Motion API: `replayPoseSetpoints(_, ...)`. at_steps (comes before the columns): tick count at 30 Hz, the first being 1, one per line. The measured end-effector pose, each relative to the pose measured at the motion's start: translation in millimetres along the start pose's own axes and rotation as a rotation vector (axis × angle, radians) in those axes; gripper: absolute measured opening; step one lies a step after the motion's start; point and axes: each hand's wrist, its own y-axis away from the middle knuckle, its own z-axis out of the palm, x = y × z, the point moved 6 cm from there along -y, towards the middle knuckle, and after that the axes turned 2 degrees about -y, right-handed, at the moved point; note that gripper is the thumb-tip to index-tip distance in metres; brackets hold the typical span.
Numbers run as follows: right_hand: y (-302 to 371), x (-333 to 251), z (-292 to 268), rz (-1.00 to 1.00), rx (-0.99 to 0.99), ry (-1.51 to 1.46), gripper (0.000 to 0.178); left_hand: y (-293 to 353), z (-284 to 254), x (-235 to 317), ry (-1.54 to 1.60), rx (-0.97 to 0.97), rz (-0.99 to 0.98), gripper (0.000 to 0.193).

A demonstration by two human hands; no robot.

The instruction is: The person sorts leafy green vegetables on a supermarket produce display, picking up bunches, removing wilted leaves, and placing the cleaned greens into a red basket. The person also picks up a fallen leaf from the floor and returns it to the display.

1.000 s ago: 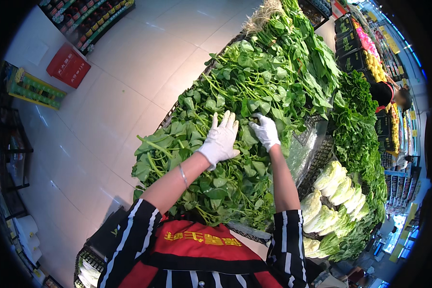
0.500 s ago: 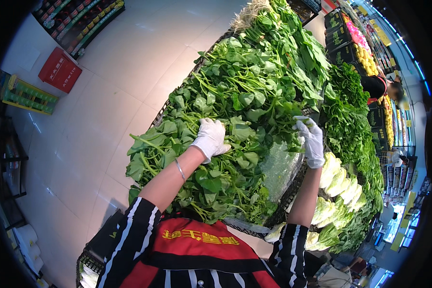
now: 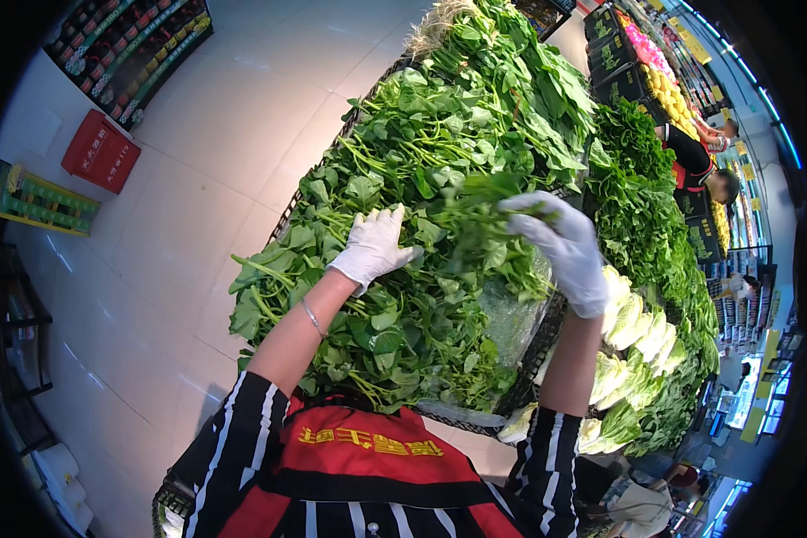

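Observation:
In a white glove, my left hand [image 3: 373,247] lies on a wide heap of leafy greens [image 3: 368,190], its fingers spread over stems and leaves. To its right, my right hand [image 3: 569,249], gloved too, is raised and closed around the stems of a small bunch of greens [image 3: 486,220]. That bunch hangs over the heap, slightly smeared by motion. Below the right hand, clear plastic sheeting [image 3: 513,314] shows at the side of the heap. The heap fills a black mesh-edged crate [image 3: 289,204].
Pale napa cabbages [image 3: 641,332] lie right of the crate, with darker greens [image 3: 637,170] beyond. Bundled greens with roots [image 3: 439,25] lie at the far end. A red box [image 3: 101,151] stands on the left floor. Another person [image 3: 690,161] is at the far right.
My right hand has come nearer and up, lifting the bunch off the heap. My left hand has shifted slightly left and its fingers have spread. A second person's arms show at the far right.

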Motion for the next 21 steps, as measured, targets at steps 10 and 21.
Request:
replayPoseSetpoints(10,-123,77,168,-0.179,0.022,0.425,0.030,28,-27,-65,1.374,0.198,-0.363,0.030)
replayPoseSetpoints(21,18,180,10,-0.161,0.687,0.254,0.021,27,-28,-82,1.242,0.207,-0.460,0.080)
